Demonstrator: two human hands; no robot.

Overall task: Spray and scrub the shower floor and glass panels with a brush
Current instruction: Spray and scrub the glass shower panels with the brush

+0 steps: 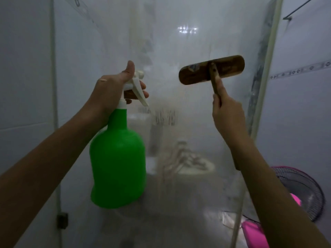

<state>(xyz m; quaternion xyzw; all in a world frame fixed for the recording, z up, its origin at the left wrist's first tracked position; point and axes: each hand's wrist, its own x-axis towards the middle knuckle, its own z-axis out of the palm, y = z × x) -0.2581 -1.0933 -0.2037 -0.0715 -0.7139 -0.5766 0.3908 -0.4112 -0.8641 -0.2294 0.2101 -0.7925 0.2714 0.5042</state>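
My left hand (114, 88) grips the neck and white trigger head of a green spray bottle (117, 167), fingers on the trigger, nozzle aimed at the glass panel (179, 51) ahead. In my right hand (226, 113) is the handle of a brown wooden brush (211, 69). Its long head lies flat against the glass at upper right of centre. The glass is cloudy and streaked with wet runs below the nozzle.
A white tiled wall (25, 86) stands at the left, with a small metal bracket (62, 220) low on the glass edge. The panel's right frame (265, 68) runs upward. A pink fan (300, 192) sits at the lower right beyond it.
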